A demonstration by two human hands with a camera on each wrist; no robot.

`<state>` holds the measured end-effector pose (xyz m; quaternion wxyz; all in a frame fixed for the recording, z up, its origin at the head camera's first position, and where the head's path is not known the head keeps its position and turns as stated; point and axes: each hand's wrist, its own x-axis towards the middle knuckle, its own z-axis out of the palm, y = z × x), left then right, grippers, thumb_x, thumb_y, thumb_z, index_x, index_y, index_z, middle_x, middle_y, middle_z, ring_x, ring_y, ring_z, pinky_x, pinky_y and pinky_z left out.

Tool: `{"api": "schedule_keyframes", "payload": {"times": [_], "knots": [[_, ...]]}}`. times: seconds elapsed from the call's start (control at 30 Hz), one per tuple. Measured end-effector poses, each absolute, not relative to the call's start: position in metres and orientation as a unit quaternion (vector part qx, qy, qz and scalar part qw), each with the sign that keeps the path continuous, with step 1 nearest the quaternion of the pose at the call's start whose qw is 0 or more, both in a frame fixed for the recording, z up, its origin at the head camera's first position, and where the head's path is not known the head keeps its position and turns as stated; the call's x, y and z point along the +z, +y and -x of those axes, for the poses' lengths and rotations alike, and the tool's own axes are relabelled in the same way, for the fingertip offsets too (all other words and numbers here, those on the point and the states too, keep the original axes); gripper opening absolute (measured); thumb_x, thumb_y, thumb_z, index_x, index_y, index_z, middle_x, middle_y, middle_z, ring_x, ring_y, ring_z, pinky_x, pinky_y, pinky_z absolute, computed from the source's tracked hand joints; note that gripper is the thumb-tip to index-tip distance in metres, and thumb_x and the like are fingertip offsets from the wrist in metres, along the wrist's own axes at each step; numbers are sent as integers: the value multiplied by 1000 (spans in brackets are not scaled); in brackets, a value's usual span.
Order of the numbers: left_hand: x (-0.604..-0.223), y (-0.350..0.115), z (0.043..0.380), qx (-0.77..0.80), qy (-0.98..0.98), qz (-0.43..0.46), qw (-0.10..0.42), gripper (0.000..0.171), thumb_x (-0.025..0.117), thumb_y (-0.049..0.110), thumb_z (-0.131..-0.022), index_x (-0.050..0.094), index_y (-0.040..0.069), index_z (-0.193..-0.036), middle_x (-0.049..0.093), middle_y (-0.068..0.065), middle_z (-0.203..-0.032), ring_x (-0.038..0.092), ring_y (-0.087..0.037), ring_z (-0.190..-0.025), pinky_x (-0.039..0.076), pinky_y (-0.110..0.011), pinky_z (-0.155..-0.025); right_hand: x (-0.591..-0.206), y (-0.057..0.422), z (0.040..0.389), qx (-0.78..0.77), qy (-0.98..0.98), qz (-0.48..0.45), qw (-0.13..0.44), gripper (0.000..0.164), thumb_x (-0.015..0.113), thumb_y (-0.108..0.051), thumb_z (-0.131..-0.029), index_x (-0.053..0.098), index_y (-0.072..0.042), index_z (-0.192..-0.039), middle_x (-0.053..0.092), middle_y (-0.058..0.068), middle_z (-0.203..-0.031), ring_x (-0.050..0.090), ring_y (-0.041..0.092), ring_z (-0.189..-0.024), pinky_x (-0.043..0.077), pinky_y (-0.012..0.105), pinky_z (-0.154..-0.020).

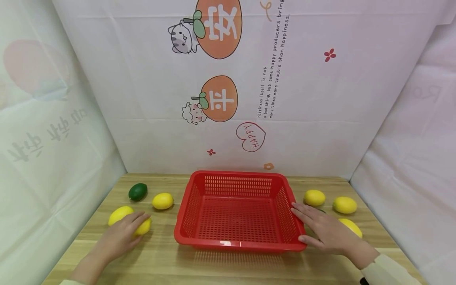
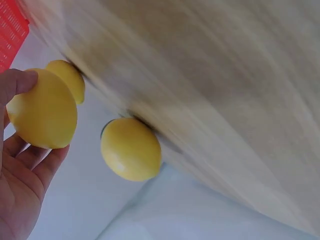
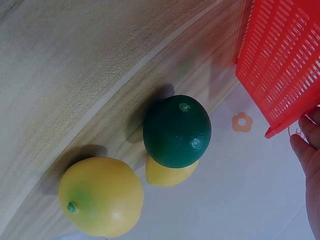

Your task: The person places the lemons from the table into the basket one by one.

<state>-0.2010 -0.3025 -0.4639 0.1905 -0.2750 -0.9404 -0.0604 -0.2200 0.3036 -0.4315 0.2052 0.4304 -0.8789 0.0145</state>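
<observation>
My left hand (image 1: 118, 236) holds a yellow lemon (image 2: 46, 112) between thumb and fingers, left of the red basket. Close by on the table lie a second lemon (image 1: 120, 215), a third lemon (image 1: 162, 201) and a dark green lime (image 1: 137, 192). My right hand (image 1: 329, 232) rests its extended fingers on the right rim of the red plastic basket (image 1: 240, 244), which has no fruit inside. Beneath that hand, a green lime (image 3: 177, 131) is mostly hidden in the head view but plain in the right wrist view.
Right of the basket lie a lemon (image 1: 314, 197), another lemon (image 1: 344, 205) and a third lemon (image 1: 351, 227), partly behind the right hand. The wooden table (image 1: 171, 261) is bounded by white printed cloth (image 1: 303, 130) at the back and both sides.
</observation>
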Motion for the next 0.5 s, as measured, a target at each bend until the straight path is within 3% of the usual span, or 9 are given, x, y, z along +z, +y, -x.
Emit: {"api": "schedule_keyframes", "payload": {"times": [0.33,0.5], "knots": [[-455,-295,208,-44,-911,322,253,70,88,0,-55,61,2,-120,61,-22,-114,63,-37,-95,55,-49,-76,-431,303,220,16,-882,-426,199,68,71,-39,-86,52,3,-136,49,17,-142,51,34,-124,51,47,-90],[-451,-292,214,-44,-895,342,282,66,81,-9,-53,61,-1,-115,61,-23,-113,62,-38,-98,54,-51,-80,-430,303,219,11,-883,-426,198,69,72,-39,-85,51,2,-136,49,17,-142,51,34,-124,51,48,-90]]}}
